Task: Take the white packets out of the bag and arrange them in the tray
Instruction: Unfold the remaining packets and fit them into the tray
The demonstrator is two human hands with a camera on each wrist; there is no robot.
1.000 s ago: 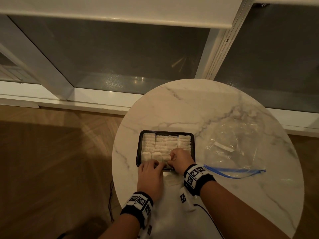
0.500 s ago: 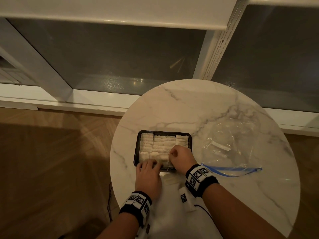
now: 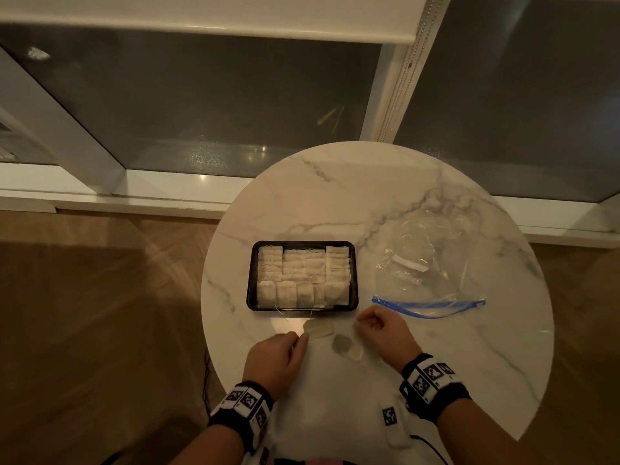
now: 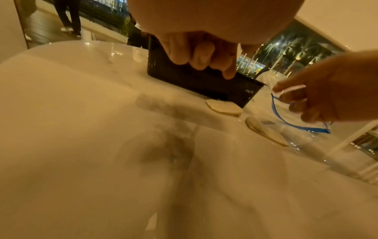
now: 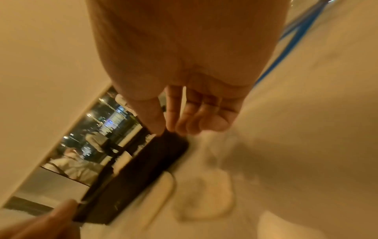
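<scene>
Two loose white packets [image 3: 318,329] sit on the marble table [image 3: 436,364], just in front of the nearly full black tray [image 3: 302,245]. The clear bag [image 3: 426,263] looks empty. Left hand [image 3: 275,360] has loosely curled fingers touching the nearer packet; right hand [image 3: 385,333] is curled too, holding nothing I can see. I'd pinch one by its edge and slot it upright into the front row, gently.

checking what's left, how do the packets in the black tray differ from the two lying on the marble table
The white packets in the black tray sit packed in tight rows; the two loose white packets lie apart, flat on the round marble table. Tray packets align squarely; the loose ones lie askew. All look alike.
</scene>
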